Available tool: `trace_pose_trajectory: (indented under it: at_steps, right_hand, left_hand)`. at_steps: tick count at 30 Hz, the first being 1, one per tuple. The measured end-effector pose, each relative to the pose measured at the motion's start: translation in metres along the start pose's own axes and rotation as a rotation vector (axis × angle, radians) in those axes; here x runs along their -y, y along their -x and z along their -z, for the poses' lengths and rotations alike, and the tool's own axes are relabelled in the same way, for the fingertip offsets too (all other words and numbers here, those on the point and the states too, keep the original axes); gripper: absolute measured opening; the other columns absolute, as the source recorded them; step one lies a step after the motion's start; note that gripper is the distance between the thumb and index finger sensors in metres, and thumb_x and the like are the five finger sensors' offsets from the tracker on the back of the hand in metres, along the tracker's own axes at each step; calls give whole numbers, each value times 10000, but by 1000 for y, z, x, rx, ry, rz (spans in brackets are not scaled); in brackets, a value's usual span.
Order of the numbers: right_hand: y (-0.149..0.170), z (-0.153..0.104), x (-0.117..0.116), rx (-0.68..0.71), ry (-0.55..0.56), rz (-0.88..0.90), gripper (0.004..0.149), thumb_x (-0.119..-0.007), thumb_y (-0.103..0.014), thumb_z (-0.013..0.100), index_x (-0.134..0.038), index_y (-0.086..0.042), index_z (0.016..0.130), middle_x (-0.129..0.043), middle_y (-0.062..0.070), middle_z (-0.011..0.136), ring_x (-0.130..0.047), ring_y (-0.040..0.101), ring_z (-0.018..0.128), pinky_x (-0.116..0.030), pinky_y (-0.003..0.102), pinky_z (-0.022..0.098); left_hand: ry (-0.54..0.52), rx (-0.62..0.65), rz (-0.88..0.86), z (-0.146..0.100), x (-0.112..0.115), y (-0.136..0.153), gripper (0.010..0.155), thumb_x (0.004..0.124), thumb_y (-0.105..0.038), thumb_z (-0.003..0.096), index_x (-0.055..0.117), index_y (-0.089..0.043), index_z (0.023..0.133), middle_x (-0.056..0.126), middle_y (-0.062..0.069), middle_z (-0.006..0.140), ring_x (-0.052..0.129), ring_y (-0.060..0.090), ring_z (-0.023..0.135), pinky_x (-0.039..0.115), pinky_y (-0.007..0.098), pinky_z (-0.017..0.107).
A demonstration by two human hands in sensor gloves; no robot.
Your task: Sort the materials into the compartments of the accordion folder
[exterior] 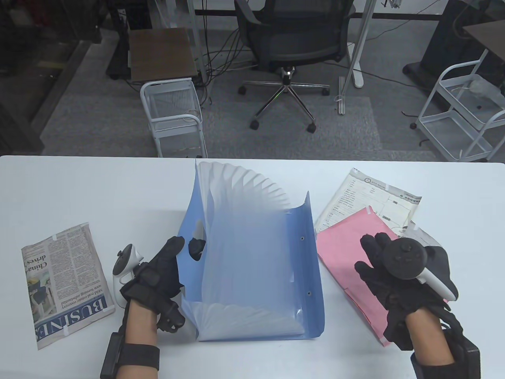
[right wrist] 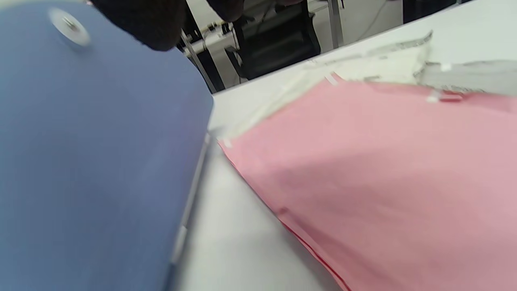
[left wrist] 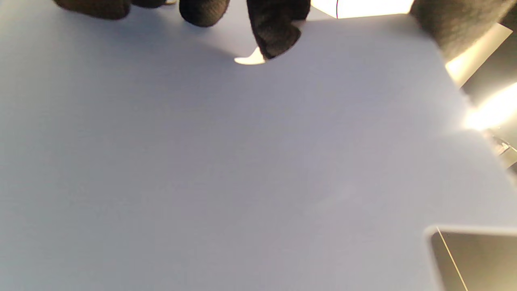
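Fingers point(exterior: 373, 246) of the right hand point(exterior: 398, 276) are spread loosely apart over the pink sheet point(exterior: 347, 252), lying at three o'clock beside the accordion folder point(exterior: 256, 256) mid-surface, long axis running ten to four, while the left hand point(exterior: 158, 276) grips the folder's nine-o'clock flap, farther off.

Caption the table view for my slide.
Left hand holds the blue accordion folder open; right hand hovers over pink paper.

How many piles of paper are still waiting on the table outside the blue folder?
3: the newspaper left of the accordion folder, the pink sheets right of it, and the printed forms beneath them. More may be hidden underneath.
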State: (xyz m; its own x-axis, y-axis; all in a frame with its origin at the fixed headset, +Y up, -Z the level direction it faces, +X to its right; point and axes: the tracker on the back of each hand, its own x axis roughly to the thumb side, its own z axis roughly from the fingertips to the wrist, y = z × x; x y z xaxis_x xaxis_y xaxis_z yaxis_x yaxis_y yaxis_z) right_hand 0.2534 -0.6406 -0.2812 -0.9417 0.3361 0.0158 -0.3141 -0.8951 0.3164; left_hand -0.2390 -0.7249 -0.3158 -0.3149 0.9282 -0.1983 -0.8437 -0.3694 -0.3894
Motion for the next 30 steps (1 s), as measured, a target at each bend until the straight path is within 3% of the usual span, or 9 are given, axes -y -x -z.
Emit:
trace_pose_trajectory:
  at_steps: [6, 10, 15, 21, 30]
  right_hand:
    - [20, 29, -62, -129, -149, -136, 849, -719, -527, 573, -245, -117, 1145, -166, 308, 1175, -276, 610, 1029, -469, 785, 666]
    - [24, 35, -86, -157, -196, -238, 879, -736, -545, 561, -234, -115, 1141, -156, 315, 1168, -302, 619, 1022, -505, 780, 662]
    - [23, 36, -93, -159, -151, -214, 794, -754, -472, 575, -313, -120, 1133, -266, 305, 1171, -388, 619, 1005, -561, 757, 654]
    - [10, 34, -99, -161, -78, -324, 700, -733, -425, 591, -399, -100, 1112, -386, 326, 1142, -511, 623, 963, -669, 714, 619]
    - [-9, 32, -108, -165, 45, -471, 398, -774, -352, 578, -636, -193, 915, -617, 289, 1060, -746, 576, 862, -821, 595, 561]
  left_hand:
    - [5, -7, 18, 2, 2, 0, 756, 693, -711, 612, 607, -122, 1078, 202, 376, 1223, 213, 703, 1021, 445, 748, 682]
    - [9, -11, 24, 3, 3, 1, 756, 690, -712, 612, 606, -123, 1079, 200, 377, 1223, 207, 701, 1022, 445, 747, 682]
    - [12, -14, 31, 5, 4, 1, 756, 693, -709, 612, 605, -121, 1079, 196, 374, 1223, 205, 701, 1022, 445, 747, 683]
    - [9, -14, 29, 5, 5, 1, 755, 692, -707, 612, 604, -121, 1080, 198, 377, 1221, 206, 700, 1021, 443, 745, 684]
    - [14, -21, 44, 7, 8, 2, 753, 693, -710, 612, 602, -125, 1077, 187, 373, 1222, 196, 695, 1022, 440, 746, 682]
